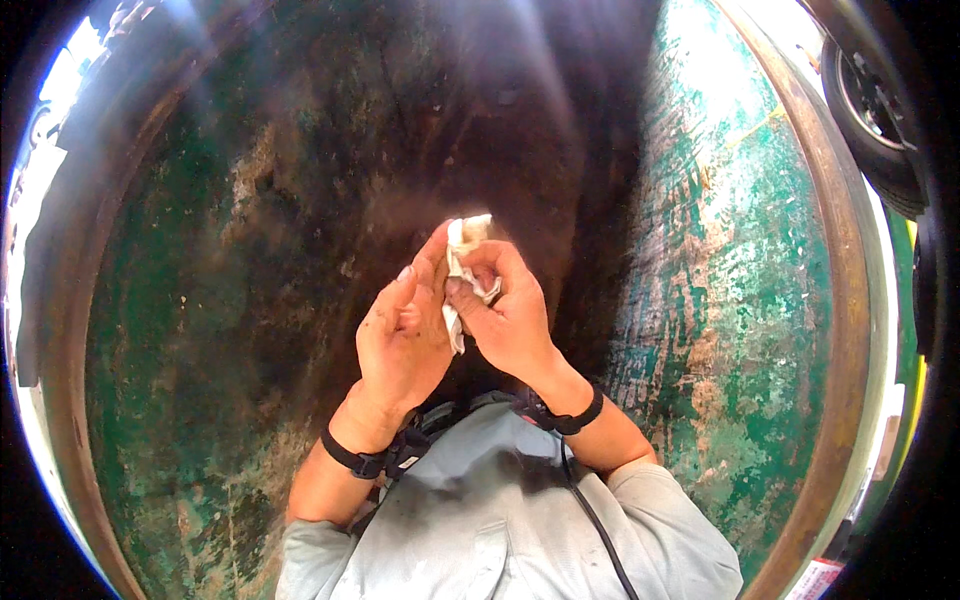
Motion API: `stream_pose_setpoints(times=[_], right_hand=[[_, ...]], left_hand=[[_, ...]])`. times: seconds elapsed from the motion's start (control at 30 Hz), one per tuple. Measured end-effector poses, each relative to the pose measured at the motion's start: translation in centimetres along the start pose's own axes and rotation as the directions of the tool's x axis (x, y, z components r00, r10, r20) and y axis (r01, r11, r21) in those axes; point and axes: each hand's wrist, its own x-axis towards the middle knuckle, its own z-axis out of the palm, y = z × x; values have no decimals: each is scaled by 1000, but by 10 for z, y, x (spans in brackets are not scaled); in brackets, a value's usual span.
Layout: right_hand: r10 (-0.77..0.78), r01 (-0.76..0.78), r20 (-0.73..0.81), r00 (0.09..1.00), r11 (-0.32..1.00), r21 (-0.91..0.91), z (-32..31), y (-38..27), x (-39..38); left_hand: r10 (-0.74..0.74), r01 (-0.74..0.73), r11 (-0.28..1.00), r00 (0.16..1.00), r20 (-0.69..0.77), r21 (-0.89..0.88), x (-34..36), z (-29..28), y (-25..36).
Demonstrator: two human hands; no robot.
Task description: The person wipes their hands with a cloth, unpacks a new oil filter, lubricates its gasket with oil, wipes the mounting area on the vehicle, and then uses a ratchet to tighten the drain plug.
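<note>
Right fingers (512, 262) pinch white cloth (470, 232) | left fingers (395, 293) half-open against it | wheel (868, 105) far right | scuffed green floor (725, 330)

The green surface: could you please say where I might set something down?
The green surface looks bare between left hand and left brown edge, and between right hand and right brown edge. The middle is crowded by both hands and the white cloth.

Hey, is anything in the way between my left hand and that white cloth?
Nothing visible stands between your left hand and the white cloth right alongside its fingers; your right hand holds the cloth from the other side.
</note>
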Motion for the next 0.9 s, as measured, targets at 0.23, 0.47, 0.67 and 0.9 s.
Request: stream_pose_setpoints(times=[0.23,0.47,0.67,0.9], right_hand=[[113,-87,-70,991,950,299,5,-7,0],[121,-107,-140,983,989,102,-10,-1,-2],[151,-118,-227,962,981,152,-17,-13,-2],[111,-62,-130,985,940,335,-18,-17,-7]], left_hand=[[134,-132,990,991,-23,55,-6,12,3],[143,-148,987,986,79,60,-6,11,9],[93,-119,959,990,110,256,-12,13,12],[164,-289,721,954,250,630,-11,-2,13]])
